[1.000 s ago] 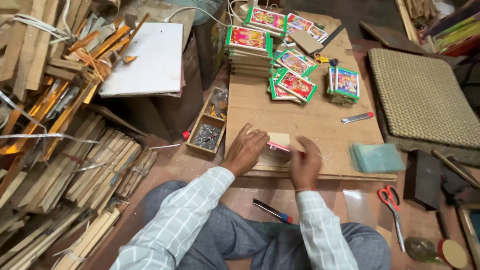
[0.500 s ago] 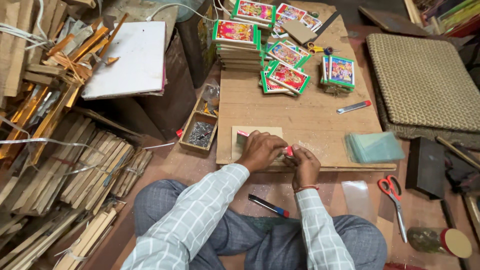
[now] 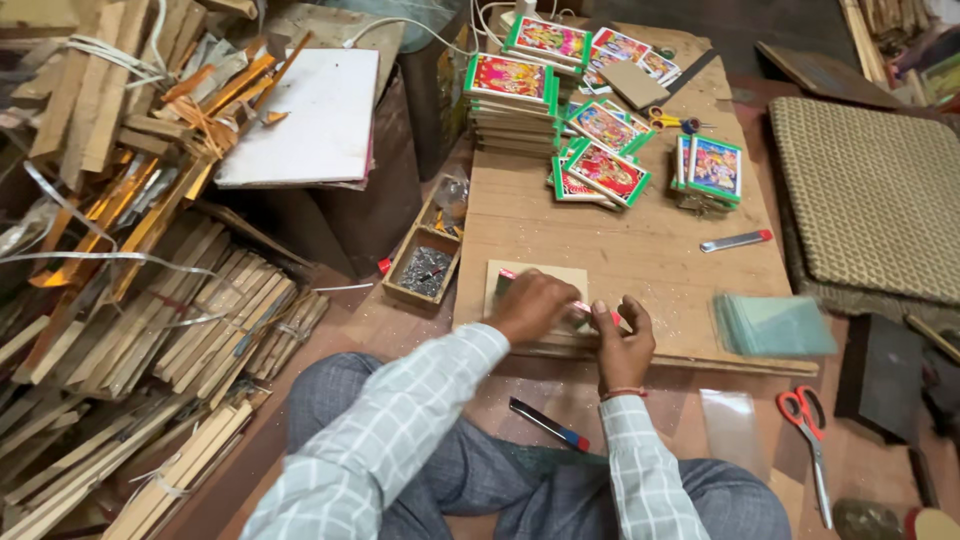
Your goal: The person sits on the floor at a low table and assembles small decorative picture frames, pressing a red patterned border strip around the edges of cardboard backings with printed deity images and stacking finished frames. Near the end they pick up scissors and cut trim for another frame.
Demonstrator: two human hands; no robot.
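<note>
A small framed picture lies face down on the low wooden board, showing its tan backing and a green and red edge. My left hand rests on it with the fingers curled over its near edge. My right hand presses against the frame's near right corner, fingers bent. Whether either hand pinches something small is hidden. Stacks of colourful green-edged framed pictures stand at the far end of the board.
A small wooden box of nails sits left of the board. A utility knife lies on the board, a pile of glass panes at its right edge. Red scissors and a blade lie on the floor. Wooden moulding strips pile up left.
The camera has shifted and the view slid slightly. Both hands stay on the face-down frame at the board's near edge, the right hand having drawn nearer to me.
</note>
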